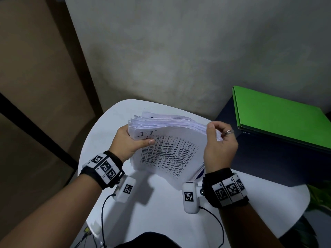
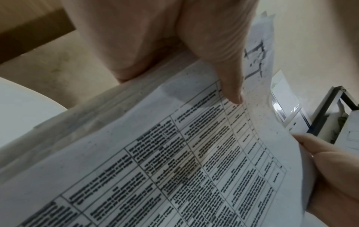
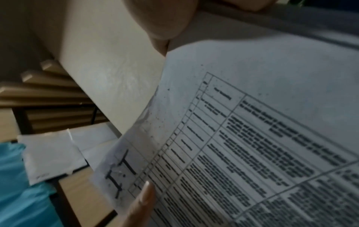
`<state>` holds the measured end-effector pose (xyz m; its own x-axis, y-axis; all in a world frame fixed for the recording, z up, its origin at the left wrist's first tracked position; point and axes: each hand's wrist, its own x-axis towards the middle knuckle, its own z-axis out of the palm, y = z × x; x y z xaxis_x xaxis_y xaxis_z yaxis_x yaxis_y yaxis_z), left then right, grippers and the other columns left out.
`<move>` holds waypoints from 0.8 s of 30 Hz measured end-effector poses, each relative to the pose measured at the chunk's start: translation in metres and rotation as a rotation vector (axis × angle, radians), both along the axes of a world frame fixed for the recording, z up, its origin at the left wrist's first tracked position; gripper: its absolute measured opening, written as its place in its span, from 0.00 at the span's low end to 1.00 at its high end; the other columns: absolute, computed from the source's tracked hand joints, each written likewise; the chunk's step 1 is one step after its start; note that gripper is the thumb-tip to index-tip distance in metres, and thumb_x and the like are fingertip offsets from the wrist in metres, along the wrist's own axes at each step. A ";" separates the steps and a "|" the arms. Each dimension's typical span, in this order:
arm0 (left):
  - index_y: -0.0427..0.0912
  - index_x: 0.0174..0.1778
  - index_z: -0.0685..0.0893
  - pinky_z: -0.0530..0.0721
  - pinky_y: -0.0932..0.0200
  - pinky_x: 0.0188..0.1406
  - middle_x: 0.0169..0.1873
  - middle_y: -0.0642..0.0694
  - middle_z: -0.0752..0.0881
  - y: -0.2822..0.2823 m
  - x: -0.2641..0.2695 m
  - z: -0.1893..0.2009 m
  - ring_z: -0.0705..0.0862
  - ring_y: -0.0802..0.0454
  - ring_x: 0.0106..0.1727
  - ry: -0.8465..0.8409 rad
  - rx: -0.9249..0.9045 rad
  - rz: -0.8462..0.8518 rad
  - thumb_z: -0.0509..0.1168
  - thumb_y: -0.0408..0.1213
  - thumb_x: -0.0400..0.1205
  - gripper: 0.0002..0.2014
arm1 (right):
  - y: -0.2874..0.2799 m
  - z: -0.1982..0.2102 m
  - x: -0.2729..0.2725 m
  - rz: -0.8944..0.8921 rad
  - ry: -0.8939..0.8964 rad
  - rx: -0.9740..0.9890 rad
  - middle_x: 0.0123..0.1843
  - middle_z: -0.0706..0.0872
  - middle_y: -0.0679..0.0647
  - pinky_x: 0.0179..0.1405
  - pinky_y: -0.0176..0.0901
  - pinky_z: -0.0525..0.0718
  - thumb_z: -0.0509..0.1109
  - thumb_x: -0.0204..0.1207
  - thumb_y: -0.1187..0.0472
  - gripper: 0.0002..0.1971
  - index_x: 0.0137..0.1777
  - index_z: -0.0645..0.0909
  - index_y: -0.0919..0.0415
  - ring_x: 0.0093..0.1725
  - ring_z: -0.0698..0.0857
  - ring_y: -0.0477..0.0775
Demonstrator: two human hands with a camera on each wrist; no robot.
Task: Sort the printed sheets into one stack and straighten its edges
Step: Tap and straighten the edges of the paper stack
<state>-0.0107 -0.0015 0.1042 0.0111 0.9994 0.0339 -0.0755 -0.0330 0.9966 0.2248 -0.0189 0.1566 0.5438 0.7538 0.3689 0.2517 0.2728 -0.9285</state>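
A thick stack of printed sheets (image 1: 166, 149) is held tilted above the white round table (image 1: 143, 208). Its top sheet (image 2: 174, 161) carries a printed table and the handwritten letters "I.T". My left hand (image 1: 130, 142) grips the stack's left edge, thumb on the top sheet and fingers hidden behind. My right hand (image 1: 219, 145) grips the right edge, thumb in front and fingers curled over the back. The far edges of the sheets fan out unevenly. In the right wrist view the top sheet (image 3: 252, 138) fills most of the frame.
A green folder (image 1: 279, 119) lies on a dark surface (image 1: 265, 163) to the right of the table. A grey wall (image 1: 179, 51) stands close behind. Cables (image 1: 103, 212) hang from the wrist cameras over the table's near side.
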 end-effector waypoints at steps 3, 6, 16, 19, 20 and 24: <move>0.42 0.55 0.88 0.88 0.65 0.47 0.47 0.51 0.94 0.001 0.000 0.000 0.93 0.54 0.51 0.001 0.006 -0.011 0.81 0.28 0.64 0.23 | -0.001 -0.003 0.006 -0.012 -0.012 0.009 0.34 0.84 0.40 0.44 0.30 0.78 0.70 0.76 0.72 0.17 0.38 0.81 0.45 0.36 0.81 0.34; 0.40 0.57 0.88 0.88 0.64 0.47 0.48 0.48 0.94 0.001 0.000 0.000 0.93 0.53 0.51 -0.002 0.004 -0.008 0.81 0.26 0.65 0.23 | -0.003 -0.006 0.010 0.003 0.047 0.040 0.33 0.86 0.37 0.40 0.30 0.78 0.65 0.75 0.76 0.17 0.40 0.79 0.49 0.33 0.80 0.35; 0.40 0.51 0.90 0.87 0.66 0.47 0.43 0.53 0.94 -0.001 0.002 -0.001 0.92 0.57 0.47 -0.007 0.014 0.084 0.80 0.25 0.67 0.17 | -0.016 -0.026 0.028 0.333 0.349 0.004 0.48 0.93 0.57 0.54 0.47 0.88 0.87 0.59 0.48 0.35 0.64 0.73 0.50 0.50 0.91 0.54; 0.38 0.49 0.91 0.88 0.64 0.47 0.41 0.53 0.94 -0.001 0.002 -0.004 0.92 0.57 0.45 -0.028 0.024 0.168 0.80 0.22 0.66 0.17 | -0.025 -0.037 0.027 0.332 0.240 -0.187 0.51 0.92 0.59 0.59 0.62 0.88 0.89 0.56 0.49 0.29 0.57 0.85 0.52 0.52 0.91 0.60; 0.40 0.47 0.91 0.88 0.64 0.47 0.40 0.54 0.94 -0.003 0.003 -0.002 0.92 0.58 0.45 -0.026 0.031 0.178 0.80 0.24 0.66 0.16 | -0.026 -0.036 0.023 0.312 0.213 -0.232 0.49 0.93 0.57 0.60 0.66 0.87 0.88 0.58 0.54 0.21 0.51 0.88 0.55 0.52 0.91 0.60; 0.44 0.47 0.89 0.85 0.70 0.44 0.38 0.59 0.93 -0.008 0.008 0.010 0.90 0.66 0.43 0.021 0.124 0.206 0.78 0.36 0.72 0.10 | -0.022 -0.027 0.022 0.287 0.220 -0.177 0.47 0.94 0.58 0.59 0.62 0.89 0.85 0.64 0.67 0.14 0.49 0.89 0.66 0.49 0.92 0.59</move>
